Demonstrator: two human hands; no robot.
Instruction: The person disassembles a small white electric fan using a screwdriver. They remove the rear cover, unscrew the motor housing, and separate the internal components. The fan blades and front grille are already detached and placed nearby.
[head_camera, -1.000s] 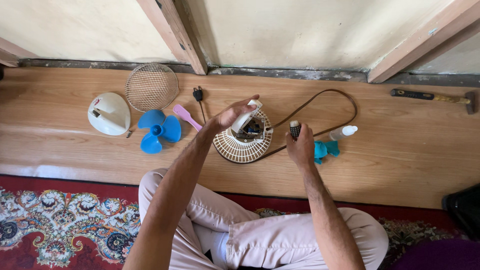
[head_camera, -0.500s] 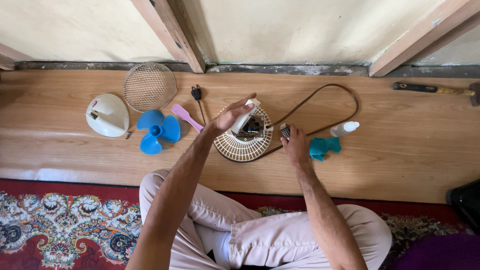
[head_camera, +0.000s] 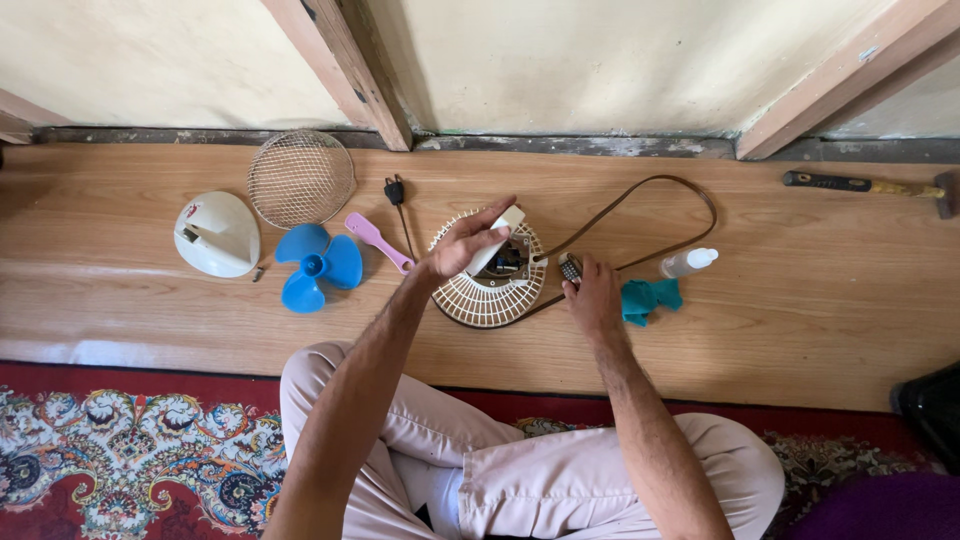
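1. Head view: a person sits cross-legged in light trousers at the edge of a patterned red rug (head_camera: 120, 460), facing a wooden floor (head_camera: 800, 330) with fan parts laid out on it.
2. Left hand (head_camera: 462, 245) is closed around a white stick-shaped tool (head_camera: 497, 238), fingers wrapped on its shaft, tip pointing down toward the middle of the rear fan guard (head_camera: 490, 285).
3. Rear fan guard is cream, round, ribbed, and lies flat on the floor straight ahead of the knees; dark motor parts (head_camera: 508, 262) show at its centre.
4. Right hand (head_camera: 592, 295) rests just right of the guard, fingers curled on a small dark ribbed piece (head_camera: 570, 267); what that piece is, cannot tell.
5. Brown power cord (head_camera: 650, 205) loops from the guard out to the right and back.
6. Teal cloth (head_camera: 648, 297) lies touching the right hand's outer side; a small white squeeze bottle (head_camera: 688, 262) lies just beyond it.
7. Left of the guard: pink plastic tool (head_camera: 378, 241), black plug (head_camera: 396, 190), blue three-blade fan propeller (head_camera: 315, 265), round wire mesh front grille (head_camera: 300, 178), white fan housing (head_camera: 216, 234).
8. Far right near the wall: a hammer (head_camera: 865, 185) lying flat, well apart from both hands.
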